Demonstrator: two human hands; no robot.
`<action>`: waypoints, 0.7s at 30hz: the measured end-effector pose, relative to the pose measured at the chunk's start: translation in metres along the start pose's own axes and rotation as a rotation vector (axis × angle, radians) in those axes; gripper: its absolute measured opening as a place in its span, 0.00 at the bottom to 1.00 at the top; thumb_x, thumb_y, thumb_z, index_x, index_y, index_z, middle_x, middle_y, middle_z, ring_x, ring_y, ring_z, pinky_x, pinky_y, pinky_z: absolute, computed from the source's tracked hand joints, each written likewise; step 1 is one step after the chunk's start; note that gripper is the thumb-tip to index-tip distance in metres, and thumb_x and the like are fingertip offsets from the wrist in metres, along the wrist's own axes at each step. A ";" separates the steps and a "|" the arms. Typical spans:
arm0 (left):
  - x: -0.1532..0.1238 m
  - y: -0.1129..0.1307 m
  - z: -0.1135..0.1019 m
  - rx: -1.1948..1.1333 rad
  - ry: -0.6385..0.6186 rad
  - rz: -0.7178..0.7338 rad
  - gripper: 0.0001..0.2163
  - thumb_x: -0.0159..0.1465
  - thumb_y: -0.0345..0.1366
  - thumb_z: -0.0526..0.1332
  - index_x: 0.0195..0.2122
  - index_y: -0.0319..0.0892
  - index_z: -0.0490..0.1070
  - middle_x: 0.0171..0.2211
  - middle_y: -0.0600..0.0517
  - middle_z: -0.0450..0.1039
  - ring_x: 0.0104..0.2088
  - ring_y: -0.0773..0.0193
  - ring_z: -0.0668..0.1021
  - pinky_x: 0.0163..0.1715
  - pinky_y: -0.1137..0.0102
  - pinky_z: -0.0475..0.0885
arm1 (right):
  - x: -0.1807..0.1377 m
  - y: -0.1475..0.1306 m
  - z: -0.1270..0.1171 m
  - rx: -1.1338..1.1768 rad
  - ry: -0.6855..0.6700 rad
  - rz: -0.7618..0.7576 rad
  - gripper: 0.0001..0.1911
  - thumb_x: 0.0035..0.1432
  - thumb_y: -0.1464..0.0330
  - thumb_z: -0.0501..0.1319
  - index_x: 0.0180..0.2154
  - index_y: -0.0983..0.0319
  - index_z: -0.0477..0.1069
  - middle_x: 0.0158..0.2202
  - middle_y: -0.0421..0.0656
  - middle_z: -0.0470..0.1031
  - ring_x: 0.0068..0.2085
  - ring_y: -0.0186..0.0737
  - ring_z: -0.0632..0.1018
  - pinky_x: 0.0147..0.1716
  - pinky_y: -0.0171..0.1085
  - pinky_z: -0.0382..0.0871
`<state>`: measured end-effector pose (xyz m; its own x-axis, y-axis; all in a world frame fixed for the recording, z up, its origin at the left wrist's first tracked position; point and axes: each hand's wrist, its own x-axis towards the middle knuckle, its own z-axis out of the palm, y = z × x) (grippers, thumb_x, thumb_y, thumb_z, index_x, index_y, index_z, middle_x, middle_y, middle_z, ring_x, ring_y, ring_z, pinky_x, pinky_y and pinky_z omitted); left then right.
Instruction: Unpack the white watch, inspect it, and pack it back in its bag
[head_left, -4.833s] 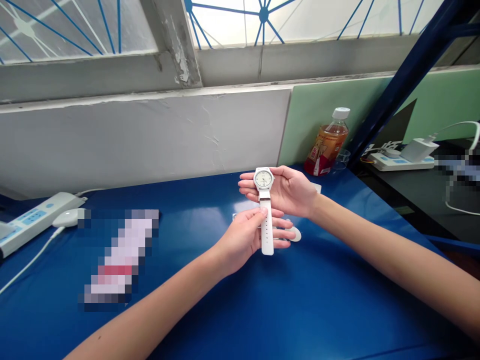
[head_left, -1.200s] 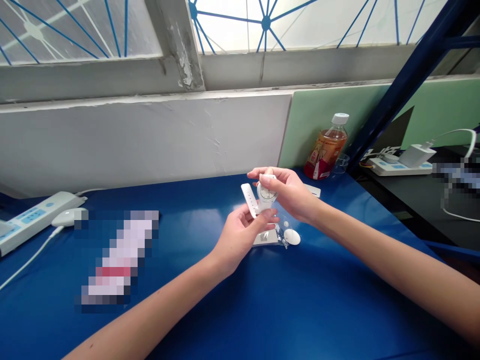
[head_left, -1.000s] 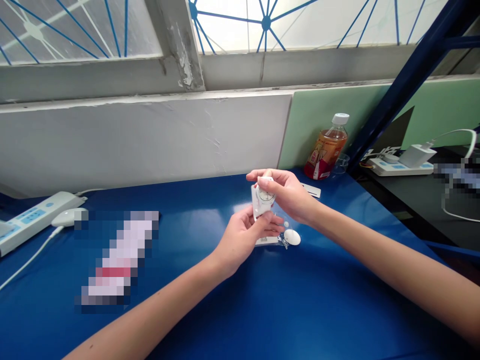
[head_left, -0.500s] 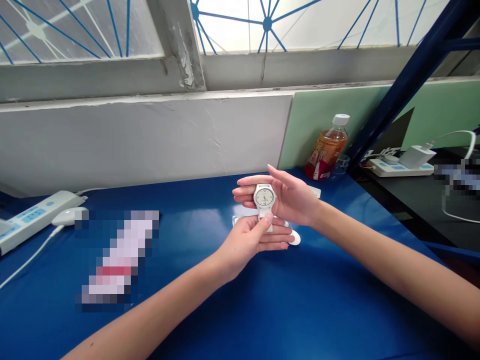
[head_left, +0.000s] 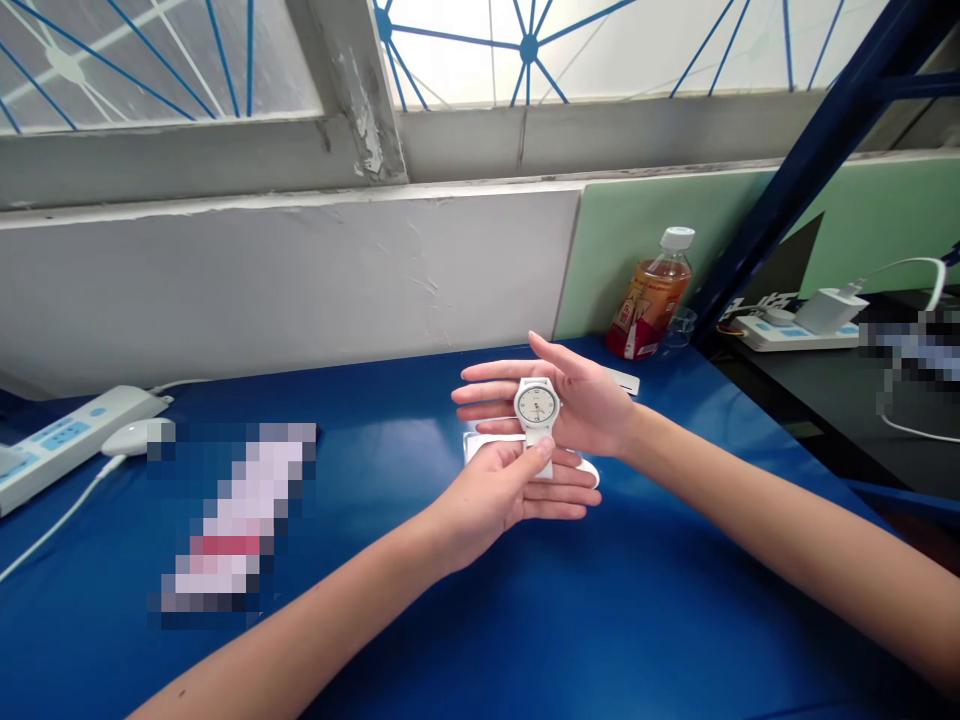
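A white wristwatch (head_left: 538, 402) with a round, pale dial lies face up across both palms. My left hand (head_left: 495, 490) pinches its strap, thumb on top and fingers stretched out underneath. Behind the watch, my right hand (head_left: 577, 400) is palm up with its fingers spread, and the watch case rests against the palm. The lower end of the strap shows past my left thumb. Partly hidden under the hands, a white rounded object (head_left: 590, 470) lies on the blue table (head_left: 585, 610); its kind cannot be made out.
A bottle of reddish drink (head_left: 649, 295) stands at the back right beside a clear cup (head_left: 680, 327). At the left are a power strip (head_left: 82, 430) and a blurred-out flat object (head_left: 240, 520). Another power strip (head_left: 795, 332) sits at the right. A wall backs the table.
The watch and my left hand have shifted slightly right and down. My right hand has moved a little left under the watch, its fingers spreading more.
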<state>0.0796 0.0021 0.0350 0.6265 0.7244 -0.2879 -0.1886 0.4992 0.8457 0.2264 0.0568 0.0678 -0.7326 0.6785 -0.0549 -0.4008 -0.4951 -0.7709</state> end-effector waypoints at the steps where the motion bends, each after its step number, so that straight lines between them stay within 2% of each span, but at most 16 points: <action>1: 0.000 0.000 0.000 0.000 0.013 -0.007 0.16 0.71 0.42 0.57 0.44 0.30 0.74 0.45 0.32 0.79 0.44 0.50 0.83 0.47 0.60 0.76 | 0.000 0.000 -0.001 0.000 0.002 -0.001 0.33 0.71 0.53 0.39 0.51 0.68 0.74 0.52 0.54 0.78 0.53 0.49 0.78 0.57 0.48 0.66; 5: -0.001 0.004 0.003 -0.027 0.046 -0.032 0.16 0.72 0.40 0.55 0.44 0.29 0.73 0.46 0.31 0.78 0.45 0.49 0.82 0.47 0.60 0.76 | 0.000 0.000 -0.003 0.015 -0.003 -0.010 0.34 0.71 0.53 0.39 0.52 0.69 0.73 0.53 0.55 0.77 0.54 0.49 0.78 0.58 0.48 0.65; 13: -0.003 0.006 0.006 -0.118 -0.003 -0.038 0.16 0.72 0.39 0.54 0.42 0.29 0.75 0.42 0.34 0.80 0.41 0.54 0.84 0.44 0.64 0.78 | -0.001 -0.001 -0.002 0.036 -0.040 0.005 0.35 0.70 0.50 0.39 0.52 0.69 0.73 0.51 0.54 0.79 0.53 0.51 0.78 0.58 0.49 0.66; 21: -0.001 0.003 0.002 -0.079 -0.003 -0.002 0.16 0.71 0.40 0.56 0.43 0.30 0.75 0.43 0.34 0.80 0.43 0.52 0.83 0.47 0.61 0.76 | 0.000 0.000 -0.005 0.007 -0.029 0.013 0.35 0.69 0.49 0.39 0.51 0.65 0.74 0.49 0.51 0.80 0.51 0.48 0.79 0.57 0.48 0.66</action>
<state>0.0797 0.0022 0.0390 0.6292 0.7218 -0.2883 -0.2464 0.5370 0.8068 0.2293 0.0596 0.0645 -0.7536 0.6557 -0.0461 -0.3949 -0.5077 -0.7657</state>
